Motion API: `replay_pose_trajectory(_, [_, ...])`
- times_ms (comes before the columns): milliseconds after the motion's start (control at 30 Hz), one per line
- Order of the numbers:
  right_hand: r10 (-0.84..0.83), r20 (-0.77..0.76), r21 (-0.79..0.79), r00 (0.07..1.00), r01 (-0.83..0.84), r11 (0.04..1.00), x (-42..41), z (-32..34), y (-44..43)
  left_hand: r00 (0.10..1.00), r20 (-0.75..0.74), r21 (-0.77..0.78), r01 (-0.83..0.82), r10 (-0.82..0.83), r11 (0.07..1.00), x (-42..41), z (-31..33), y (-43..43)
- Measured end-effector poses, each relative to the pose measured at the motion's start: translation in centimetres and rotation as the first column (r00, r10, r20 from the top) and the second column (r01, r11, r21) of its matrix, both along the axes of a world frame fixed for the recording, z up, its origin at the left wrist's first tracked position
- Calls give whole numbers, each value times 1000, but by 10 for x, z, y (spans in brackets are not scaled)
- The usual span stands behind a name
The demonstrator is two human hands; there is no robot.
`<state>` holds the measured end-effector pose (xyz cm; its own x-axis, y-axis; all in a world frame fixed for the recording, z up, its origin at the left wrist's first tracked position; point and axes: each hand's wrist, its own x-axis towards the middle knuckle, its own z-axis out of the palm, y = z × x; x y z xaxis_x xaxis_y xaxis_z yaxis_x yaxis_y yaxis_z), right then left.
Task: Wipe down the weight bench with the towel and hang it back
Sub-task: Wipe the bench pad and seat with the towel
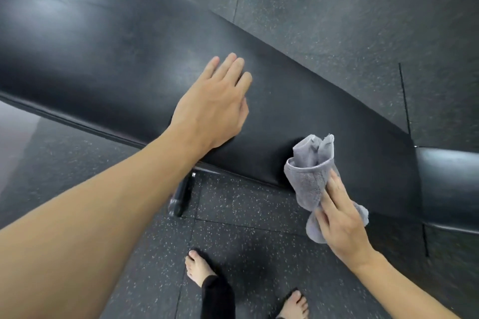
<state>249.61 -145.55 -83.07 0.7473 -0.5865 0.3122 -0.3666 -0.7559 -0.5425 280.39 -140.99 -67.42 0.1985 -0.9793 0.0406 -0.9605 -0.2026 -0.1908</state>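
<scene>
The black padded weight bench [108, 41] runs diagonally from the upper left to the right edge. My left hand [215, 103] lies flat on its top, fingers together and pointing away from me, holding nothing. My right hand [342, 217] grips a bunched grey towel [309, 176] at the bench's near edge. The towel's upper folds stand up over the pad. Its lower end hangs below my fingers.
Dark speckled rubber floor tiles [246, 235] surround the bench. A black metal bench leg [184, 194] sticks out under the pad near the middle. My bare feet [198, 267] stand on the floor close to the bench. A second black pad section [451, 179] continues at the right.
</scene>
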Motion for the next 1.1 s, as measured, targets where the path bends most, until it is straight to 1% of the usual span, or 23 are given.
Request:
replay_pose_trajectory(67, [-128,77,68,989,123,990,23,9,22,1000,2,20,19,-19,1000,-5,-2,-7])
replay_pose_trajectory(133, [-215,131,105,968,202,974,59,25,47,999,-17,50,31,-30,998,-13,-6,-17])
replay_pose_trajectory(233, [-313,120,169,942,291,942,111,52,76,999,-8,78,38,-37,996,-19,-12,-28])
replay_pose_trajectory(267, [-310,103,195,945,286,938,120,59,80,999,3,81,41,-42,996,-18,-13,-29])
replay_pose_trajectory(300, [-258,72,199,964,240,950,122,62,80,999,11,84,43,-44,996,-17,-13,-30])
replay_pose_trajectory(333, [-165,28,164,986,159,974,116,63,77,999,12,88,44,-45,995,-17,-12,-29])
replay_pose_trajectory(400, [43,-119,5,992,-43,999,92,61,60,999,4,98,36,-36,995,-17,-12,-29])
replay_pose_trajectory(433, [102,-204,-67,974,-118,991,81,59,47,1000,0,99,31,-31,995,-18,-11,-29])
replay_pose_trajectory(467, [110,-268,-120,957,-147,982,72,58,35,1000,-8,96,31,-30,995,-19,-10,-29])
replay_pose_trajectory(533, [49,-304,-163,951,-103,981,63,55,19,999,-29,89,31,-28,996,-22,-7,-31])
replay_pose_trajectory(600, [2,-244,-160,970,-43,986,67,52,16,999,-30,91,32,-29,995,-23,-5,-30])
replay_pose_trajectory(700, [-34,-56,-149,998,26,989,92,48,29,999,16,133,48,-51,990,-22,-7,-30])
replay_pose_trajectory(767, [-69,12,-108,998,70,992,115,51,42,997,42,144,57,-64,988,-20,-8,-30])
replay_pose_trajectory(833, [-134,45,-66,990,137,988,132,56,52,997,47,132,60,-66,989,-19,-6,-29])
replay_pose_trajectory(900, [-149,73,-48,986,153,987,132,56,54,997,34,139,62,-68,988,-20,-6,-29])
replay_pose_trajectory(1000, [-102,57,-108,993,107,988,107,44,43,998,10,128,60,-62,990,-20,-10,-28])
replay_pose_trajectory(1100, [-98,17,-166,995,99,981,68,17,21,1000,-18,61,1,0,998,-36,-18,-35])
